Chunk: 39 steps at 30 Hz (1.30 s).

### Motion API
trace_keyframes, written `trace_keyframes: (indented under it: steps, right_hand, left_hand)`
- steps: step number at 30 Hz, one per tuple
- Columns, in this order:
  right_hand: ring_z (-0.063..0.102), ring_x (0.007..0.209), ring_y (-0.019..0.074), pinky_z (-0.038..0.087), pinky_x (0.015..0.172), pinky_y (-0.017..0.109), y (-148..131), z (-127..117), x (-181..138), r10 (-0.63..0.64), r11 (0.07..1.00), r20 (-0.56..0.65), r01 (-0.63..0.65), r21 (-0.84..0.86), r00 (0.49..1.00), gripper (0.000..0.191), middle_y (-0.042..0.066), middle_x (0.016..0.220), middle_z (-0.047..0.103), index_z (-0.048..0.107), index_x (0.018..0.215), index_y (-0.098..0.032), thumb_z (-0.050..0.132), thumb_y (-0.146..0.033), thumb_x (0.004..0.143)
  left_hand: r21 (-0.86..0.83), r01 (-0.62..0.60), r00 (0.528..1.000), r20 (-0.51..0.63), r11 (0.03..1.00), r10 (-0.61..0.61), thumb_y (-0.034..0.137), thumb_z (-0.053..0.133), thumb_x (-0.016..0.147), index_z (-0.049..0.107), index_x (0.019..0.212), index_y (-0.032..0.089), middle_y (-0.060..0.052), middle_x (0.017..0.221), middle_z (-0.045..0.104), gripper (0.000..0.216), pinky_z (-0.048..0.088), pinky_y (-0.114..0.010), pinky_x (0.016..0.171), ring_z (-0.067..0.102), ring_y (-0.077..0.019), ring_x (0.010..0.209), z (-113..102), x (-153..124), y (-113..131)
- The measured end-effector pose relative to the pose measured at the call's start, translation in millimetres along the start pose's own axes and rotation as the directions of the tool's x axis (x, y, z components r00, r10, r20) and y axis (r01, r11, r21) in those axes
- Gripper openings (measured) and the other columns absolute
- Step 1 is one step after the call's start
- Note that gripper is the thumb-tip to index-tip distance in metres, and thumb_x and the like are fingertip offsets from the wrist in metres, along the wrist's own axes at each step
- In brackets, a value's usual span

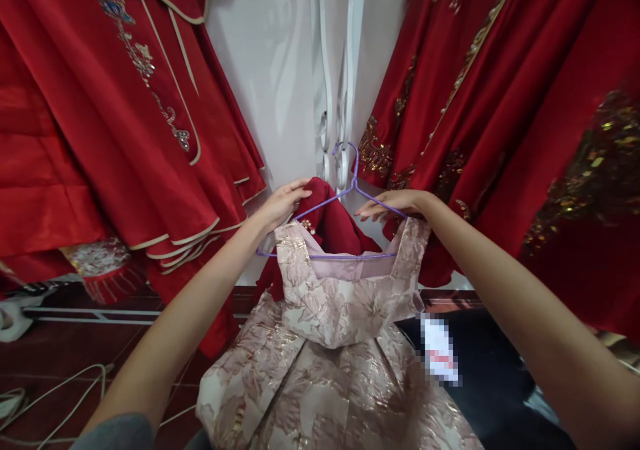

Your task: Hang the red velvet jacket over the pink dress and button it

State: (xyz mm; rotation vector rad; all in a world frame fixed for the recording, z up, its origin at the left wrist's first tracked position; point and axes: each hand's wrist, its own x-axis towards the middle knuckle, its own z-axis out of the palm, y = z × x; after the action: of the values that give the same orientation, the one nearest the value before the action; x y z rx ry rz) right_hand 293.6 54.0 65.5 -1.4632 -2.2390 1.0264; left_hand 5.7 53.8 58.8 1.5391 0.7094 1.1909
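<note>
A pale pink and gold brocade dress [345,310] hangs by its wide shoulder straps on a purple hanger [354,185], in front of me. My left hand [286,203] is closed at the upper edge of a dark red cloth [337,220], which shows behind the hanger and through the dress's neckline. Over the hanger's right arm, near the right strap, my right hand [393,203] has its fingers stretched out and grips nothing visible. The lower skirt runs out of view at the bottom.
Red embroidered garments [165,103] hang at left, and more red garments [500,137] with gold sequins at right. White cabinet doors [280,50] stand behind the hanger. A white cable [75,397] lies on the dark tiled floor. A black item [485,350] is below my right arm.
</note>
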Motion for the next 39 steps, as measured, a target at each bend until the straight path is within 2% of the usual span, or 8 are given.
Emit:
trace_keyframes:
  steps: [5,10,17,22,26,31,35,39]
  right_hand:
    - [0.063,0.061,0.0171,0.051,0.058,0.028,-15.5,14.8,26.5,-0.011,0.978,-0.010,0.009,-0.211,1.000,0.015,0.001,0.063,0.068,0.068,0.062,-0.021,0.074,-0.035,0.062]
    - [0.059,0.064,0.0183,0.042,0.060,0.027,-1.1,3.7,28.1,-0.137,0.932,-0.304,0.020,-0.361,0.943,0.013,0.002,0.066,0.067,0.065,0.067,-0.020,0.055,-0.027,0.073]
    - [0.059,0.066,0.0190,0.038,0.063,0.027,22.0,-12.0,-20.0,-0.386,0.748,-0.603,-0.145,-0.647,0.698,0.027,0.004,0.074,0.069,0.067,0.094,-0.021,0.046,-0.035,0.083]
    - [0.060,0.070,0.0184,0.040,0.064,0.026,57.9,-36.1,-46.1,-0.418,0.695,-0.420,-0.013,-0.719,0.806,0.028,0.005,0.079,0.066,0.067,0.088,-0.019,0.057,-0.044,0.080]
    - [0.060,0.083,0.0209,0.044,0.072,0.027,86.2,-41.8,-53.6,-0.377,0.583,-0.336,-0.061,-0.810,0.863,0.032,0.010,0.093,0.062,0.068,0.098,-0.016,0.057,-0.014,0.068]
    - [0.064,0.085,0.0227,0.045,0.074,0.028,98.0,-42.1,-65.5,-0.093,0.557,-0.294,-0.195,-0.807,0.951,0.046,0.007,0.088,0.069,0.070,0.101,-0.019,0.054,-0.005,0.061]
    - [0.066,0.087,0.0268,0.047,0.075,0.032,91.4,-43.2,-85.8,0.049,0.589,-0.325,-0.290,-0.754,0.945,0.045,0.008,0.087,0.072,0.072,0.099,-0.019,0.054,-0.005,0.060]
    - [0.066,0.085,0.0315,0.047,0.070,0.036,65.2,-21.8,-111.5,0.036,0.600,-0.538,-0.449,-0.662,0.842,0.041,0.015,0.097,0.070,0.065,0.108,-0.018,0.054,-0.011,0.069]
  left_hand:
    - [0.105,-0.033,0.999,-0.039,0.994,0.037,0.012,0.053,0.067,0.068,0.101,0.015,0.001,0.072,0.067,0.037,0.047,-0.023,0.063,0.055,-0.0088,0.057,-5.1,4.4,-8.0]
    - [0.350,-0.132,0.972,-0.139,0.927,0.191,0.012,0.044,0.066,0.069,0.090,0.013,-0.002,0.081,0.070,0.035,0.050,-0.029,0.075,0.063,-0.0158,0.074,-20.0,10.2,-18.4]
    - [0.905,-0.322,0.940,0.272,0.279,0.204,0.006,0.041,0.069,0.066,0.102,0.016,-0.007,0.102,0.069,0.043,0.043,-0.032,0.092,0.060,-0.0226,0.099,-38.4,5.5,-3.0]
    - [0.993,-0.117,0.992,0.117,-0.006,0.042,0.009,0.045,0.067,0.063,0.080,0.019,-0.008,0.082,0.068,0.025,0.044,-0.031,0.075,0.062,-0.0244,0.084,-60.4,-5.6,-7.0]
    - [0.997,-0.076,0.995,0.076,-0.012,0.062,0.012,0.045,0.069,0.060,0.078,0.022,-0.006,0.079,0.068,0.021,0.040,-0.029,0.065,0.063,-0.0248,0.079,-60.5,-14.9,-15.6]
    - [0.995,-0.096,0.993,0.095,0.010,0.074,0.013,0.046,0.072,0.060,0.081,0.022,-0.007,0.079,0.069,0.019,0.039,-0.029,0.065,0.063,-0.0251,0.081,-45.2,-15.9,-16.2]
    - [0.996,-0.006,0.980,0.025,-0.094,0.198,0.015,0.045,0.076,0.060,0.087,0.021,-0.008,0.088,0.069,0.020,0.038,-0.030,0.061,0.064,-0.0265,0.083,-45.8,-22.4,-16.4]
    - [0.991,0.077,0.930,-0.031,-0.111,0.365,0.025,0.048,0.080,0.058,0.099,0.020,-0.008,0.094,0.069,0.023,0.037,-0.029,0.061,0.065,-0.0261,0.086,-52.1,-47.3,-25.7]
